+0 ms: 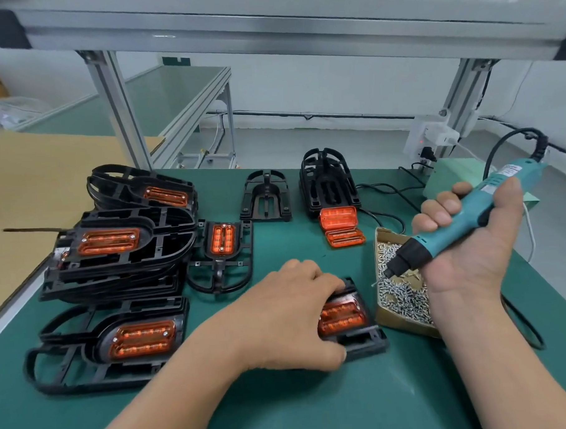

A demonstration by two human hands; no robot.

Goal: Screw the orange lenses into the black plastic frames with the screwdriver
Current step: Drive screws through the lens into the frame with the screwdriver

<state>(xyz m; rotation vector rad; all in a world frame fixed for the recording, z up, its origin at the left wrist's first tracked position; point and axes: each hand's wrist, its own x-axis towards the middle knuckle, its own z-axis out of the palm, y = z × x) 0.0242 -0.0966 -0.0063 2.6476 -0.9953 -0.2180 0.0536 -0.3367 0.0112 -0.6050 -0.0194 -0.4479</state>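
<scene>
Left to right: a cardboard sheet (30,180) lies beyond the pale left edge of the tabletop (283,405); stacked frames (114,251) with orange lenses fitted crowd the left third, leaving little free room there; a single fitted frame (220,252) lies just beside them; an empty frame (264,199) and a stack of empty frames (329,180) stand toward the far edge, loose lenses (340,228) before the stack; the left grip (292,314), palm down, fingers curled over the far edge, holds the work frame (366,342) flat, its orange lens (341,314) partly showing; bare green surface lies open in the foreground between the forearms; a screw box (396,321) sits just right of the work frame; the right grip (471,238), raised, is closed round the teal screwdriver (438,243), bit slanting down-left over the box; a black cable (523,330) curves near the right edge; aluminium posts (121,108) and a white wall stand behind.
</scene>
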